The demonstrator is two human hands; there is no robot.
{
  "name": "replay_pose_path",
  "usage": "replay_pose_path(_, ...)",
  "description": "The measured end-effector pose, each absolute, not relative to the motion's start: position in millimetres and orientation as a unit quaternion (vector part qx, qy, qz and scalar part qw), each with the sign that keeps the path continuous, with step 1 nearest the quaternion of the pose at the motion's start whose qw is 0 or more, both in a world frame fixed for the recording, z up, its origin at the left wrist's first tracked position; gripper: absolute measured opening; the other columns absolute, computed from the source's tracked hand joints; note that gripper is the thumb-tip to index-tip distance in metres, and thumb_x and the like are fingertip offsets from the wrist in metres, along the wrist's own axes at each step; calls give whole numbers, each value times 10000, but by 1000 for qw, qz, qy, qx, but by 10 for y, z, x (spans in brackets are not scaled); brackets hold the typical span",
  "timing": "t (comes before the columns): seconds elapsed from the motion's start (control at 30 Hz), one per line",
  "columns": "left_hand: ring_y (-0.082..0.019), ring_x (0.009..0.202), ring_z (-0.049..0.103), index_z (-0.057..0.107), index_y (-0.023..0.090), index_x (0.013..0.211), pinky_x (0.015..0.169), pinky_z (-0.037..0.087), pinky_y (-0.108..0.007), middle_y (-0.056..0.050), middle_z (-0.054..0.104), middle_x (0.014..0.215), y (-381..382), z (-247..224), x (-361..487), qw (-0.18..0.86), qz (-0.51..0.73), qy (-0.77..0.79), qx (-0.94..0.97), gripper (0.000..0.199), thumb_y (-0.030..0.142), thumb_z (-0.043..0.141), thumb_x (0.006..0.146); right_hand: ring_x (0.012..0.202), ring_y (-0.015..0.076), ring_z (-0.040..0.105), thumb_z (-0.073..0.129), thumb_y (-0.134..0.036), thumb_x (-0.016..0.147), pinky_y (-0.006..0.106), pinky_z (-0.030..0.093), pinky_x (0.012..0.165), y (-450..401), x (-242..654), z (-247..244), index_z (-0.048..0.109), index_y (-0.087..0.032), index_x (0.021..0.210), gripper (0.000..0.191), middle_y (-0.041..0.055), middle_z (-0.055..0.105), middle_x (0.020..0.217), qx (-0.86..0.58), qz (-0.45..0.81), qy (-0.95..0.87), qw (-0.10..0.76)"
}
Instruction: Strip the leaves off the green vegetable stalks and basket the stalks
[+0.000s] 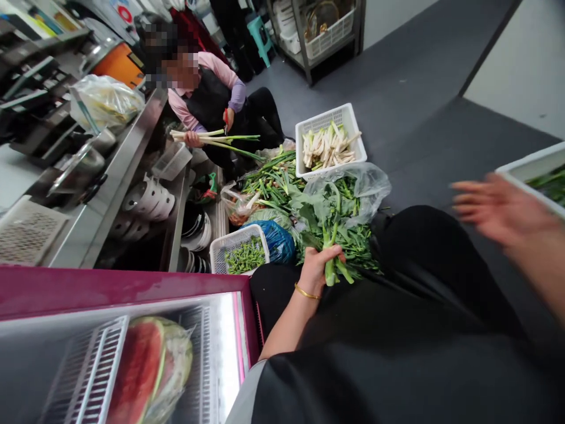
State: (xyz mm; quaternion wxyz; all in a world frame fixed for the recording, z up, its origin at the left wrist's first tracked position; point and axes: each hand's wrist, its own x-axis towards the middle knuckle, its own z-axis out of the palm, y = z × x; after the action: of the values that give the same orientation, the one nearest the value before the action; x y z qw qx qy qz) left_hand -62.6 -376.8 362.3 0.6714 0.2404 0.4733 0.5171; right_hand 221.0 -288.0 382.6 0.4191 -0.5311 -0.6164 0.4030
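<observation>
My left hand (pixel 318 268) is closed round the thick stems of a bunch of leafy greens (pixel 334 227), whose leaves point away from me. Under and behind the bunch lies a heap of similar greens (pixel 357 235), partly inside a clear plastic bag (pixel 373 179). Out to the right, my right hand (pixel 498 207) has its fingers stretched out and apart, blurred a little, with nothing in it. Close beside that hand is a white basket (pixel 514 169) with green leaves inside, cut off by the picture's edge.
A co-worker (pixel 212 100) sits opposite, holding long scallions (pixel 216 138) and red-handled scissors (pixel 226 118). A white basket (pixel 301 147) holds trimmed white stalks. At left are a small basket (pixel 216 259) of green pieces, a steel counter (pixel 119 176) and a fridge with cut watermelon (pixel 136 365).
</observation>
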Motion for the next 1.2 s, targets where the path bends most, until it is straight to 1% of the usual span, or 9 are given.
replay_pose_path(0.07, -114, 456, 554, 648, 113, 651, 495, 453, -246, -24, 618, 544, -3777, 3668, -571, 665, 512, 480, 256, 302, 324, 832, 539, 502, 135, 585, 523, -657, 817, 249, 429, 438, -2989, 1666, 3817, 648, -161, 799, 512, 108, 647, 664, -475, 574, -576, 336)
replay_pose_path(0.17, -134, 524, 587, 643, 139, 729, 546, 477, -262, -17, 634, 610, -3816, 3707, -621, 652, 542, 478, 230, 381, 348, 852, 489, 461, 134, 566, 759, -546, 629, 236, 440, 420, -3097, 877, 3842, 632, -135, 729, 442, 40, 616, 557, -380, 703, -554, 235)
replay_pose_path(0.4, -158, 743, 662, 570, 169, 750, 673, 528, -282, -7, 655, 807, -3982, 3630, -1032, 626, 659, 398, 122, 321, 265, 820, 573, 451, 143, 577, 828, -528, 519, 246, 476, 411, -2964, 587, 3851, 582, -143, 645, 474, 19, 592, 546, -402, 703, -503, 302)
replay_pose_path(0.5, -210, 763, 685, 596, 154, 764, 655, 543, -315, -73, 686, 963, -4051, 3612, -1001, 663, 611, 400, 166, 338, 264, 833, 549, 446, 142, 555, 768, -584, 590, 260, 465, 416, -2888, 437, 3787, 579, -149, 680, 482, 25, 587, 550, -402, 673, -552, 285)
replay_pose_path(0.67, -146, 550, 635, 623, 126, 727, 537, 489, -238, -50, 681, 688, -4001, 3624, -992, 601, 664, 432, 107, 283, 232, 807, 540, 674, 192, 608, 555, -495, 835, 292, 485, 594, -3168, 150, 3547, 631, -174, 791, 333, 67, 638, 701, -398, 385, -765, 329)
replay_pose_path(0.83, -110, 555, 606, 673, 124, 762, 557, 472, -219, -44, 694, 726, -3978, 3632, -1215, 496, 718, 470, 132, 286, 250, 812, 546, 707, 174, 609, 579, -340, 801, 270, 471, 644, -3510, 480, 3364, 692, -227, 898, 187, 37, 647, 768, -256, 334, -890, 174)
replay_pose_path(0.93, -140, 662, 628, 713, 151, 812, 684, 501, -266, -30, 699, 764, -4061, 3591, -1243, 431, 703, 514, 237, 293, 229, 824, 552, 739, 201, 613, 606, -318, 750, 294, 462, 649, -3243, 657, 3547, 651, -173, 1114, 394, 90, 652, 866, -279, 310, -905, 86)
replay_pose_path(1.1, -177, 730, 621, 722, 170, 695, 771, 496, -301, -35, 712, 758, -4155, 3549, -1095, 408, 636, 541, 369, 210, 165, 834, 517, 521, 152, 509, 483, -565, 851, 262, 367, 519, -2772, 414, 4024, 603, -151, 686, 461, 45, 553, 577, -398, 447, -791, 129)
replay_pose_path(1.2, -154, 651, 609, 711, 162, 711, 681, 500, -276, -23, 691, 714, -4107, 3584, -984, 434, 667, 536, 282, 208, 214, 818, 541, 505, 132, 430, 436, -533, 889, 277, 292, 517, -2956, 194, 4024, 469, -179, 523, 510, 49, 493, 533, -414, 284, -824, 263)
